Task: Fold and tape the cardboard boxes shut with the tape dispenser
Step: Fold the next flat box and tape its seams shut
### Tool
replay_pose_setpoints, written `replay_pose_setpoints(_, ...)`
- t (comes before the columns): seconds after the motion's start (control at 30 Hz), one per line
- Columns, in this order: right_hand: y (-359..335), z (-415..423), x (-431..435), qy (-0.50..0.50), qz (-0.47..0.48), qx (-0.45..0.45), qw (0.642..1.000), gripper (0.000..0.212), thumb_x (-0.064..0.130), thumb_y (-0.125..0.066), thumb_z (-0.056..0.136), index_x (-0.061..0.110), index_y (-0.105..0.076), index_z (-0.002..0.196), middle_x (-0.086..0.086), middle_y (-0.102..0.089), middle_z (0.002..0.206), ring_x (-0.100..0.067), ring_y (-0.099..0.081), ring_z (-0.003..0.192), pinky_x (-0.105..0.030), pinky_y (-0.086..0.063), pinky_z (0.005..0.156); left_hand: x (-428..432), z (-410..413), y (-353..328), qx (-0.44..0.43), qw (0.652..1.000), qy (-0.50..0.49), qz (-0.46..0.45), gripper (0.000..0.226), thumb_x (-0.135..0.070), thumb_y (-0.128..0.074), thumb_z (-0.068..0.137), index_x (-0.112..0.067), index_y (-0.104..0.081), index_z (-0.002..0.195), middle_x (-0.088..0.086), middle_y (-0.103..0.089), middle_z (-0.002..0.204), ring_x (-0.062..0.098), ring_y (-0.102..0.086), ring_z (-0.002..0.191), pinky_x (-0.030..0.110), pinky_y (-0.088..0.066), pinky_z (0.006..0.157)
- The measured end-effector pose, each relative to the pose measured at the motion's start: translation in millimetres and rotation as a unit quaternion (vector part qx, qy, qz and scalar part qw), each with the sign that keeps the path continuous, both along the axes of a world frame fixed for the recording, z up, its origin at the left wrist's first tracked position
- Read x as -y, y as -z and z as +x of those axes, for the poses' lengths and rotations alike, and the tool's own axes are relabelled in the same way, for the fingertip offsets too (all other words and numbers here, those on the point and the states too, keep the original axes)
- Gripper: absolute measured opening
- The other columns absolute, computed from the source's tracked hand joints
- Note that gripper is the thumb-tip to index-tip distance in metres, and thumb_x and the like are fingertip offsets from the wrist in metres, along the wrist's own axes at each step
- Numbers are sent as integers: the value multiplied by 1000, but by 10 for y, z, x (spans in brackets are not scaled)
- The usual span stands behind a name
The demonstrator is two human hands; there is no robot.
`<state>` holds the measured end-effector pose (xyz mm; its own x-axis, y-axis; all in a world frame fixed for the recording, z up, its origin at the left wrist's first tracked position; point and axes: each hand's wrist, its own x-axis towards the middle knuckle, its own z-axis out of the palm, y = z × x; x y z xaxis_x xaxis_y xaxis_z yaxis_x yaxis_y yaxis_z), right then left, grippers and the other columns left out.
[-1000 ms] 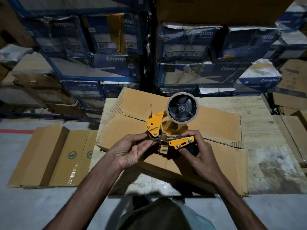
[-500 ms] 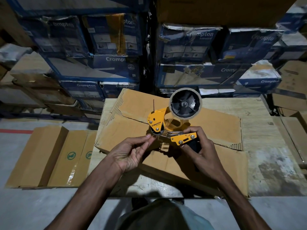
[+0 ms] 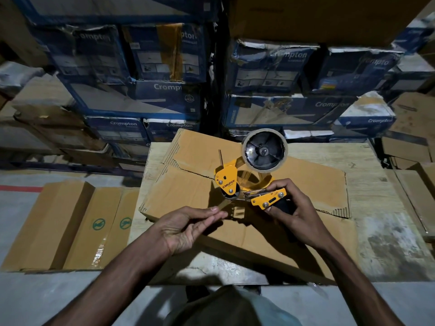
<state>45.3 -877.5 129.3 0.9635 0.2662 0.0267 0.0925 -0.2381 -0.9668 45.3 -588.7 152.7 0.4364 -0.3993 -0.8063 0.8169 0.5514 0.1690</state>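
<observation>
A yellow tape dispenser (image 3: 244, 184) with a roll of clear tape (image 3: 263, 150) on its black hub is held above a flattened cardboard box (image 3: 188, 184) on the wooden table (image 3: 376, 208). My right hand (image 3: 294, 212) grips the dispenser's black handle from below. My left hand (image 3: 188, 224) sits to the left, thumb and fingers pinched on the loose tape end (image 3: 223, 204) coming off the roller. Another flat cardboard sheet (image 3: 270, 252) lies under my hands.
Flattened brown cartons (image 3: 58, 227) with green marks lie on the grey floor at left. Stacks of blue printed boxes (image 3: 164, 90) form a wall behind the table. More brown cartons (image 3: 412, 184) crowd the right side. A red floor line (image 3: 18, 188) runs at far left.
My left hand has drawn down and left from the dispenser's roller, pulling the tape end out. The dispenser has risen and tilted slightly in my right hand.
</observation>
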Motion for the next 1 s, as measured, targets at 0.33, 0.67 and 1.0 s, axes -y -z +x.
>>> replay_pose_setpoints(0.33,20,-42,-281,35,-7,-22,999,40,21,-73,87,16,-56,124,6,-66,101,-23,-61,82,-35,-51,62,-241,100,91,9,1000,4,22,26,16,-69,76,17,-71,102,29,-74,94,28,-78,70,29,-63,63)
replay_pose_setpoints(0.67,126,-124,-490,61,-29,-26,997,39,1,-74,91,16,-57,123,4,-68,110,-16,-66,94,-25,-51,76,-427,249,248,-3,998,53,36,23,10,-74,71,14,-74,95,25,-76,92,25,-78,71,26,-63,59)
replay_pose_setpoints(1.0,183,20,-516,25,-78,44,996,41,2,-74,91,30,-60,119,3,-70,112,-24,-68,96,-56,-55,78,-644,739,301,80,977,138,140,26,15,-69,72,12,-71,97,29,-74,87,28,-78,68,25,-61,52)
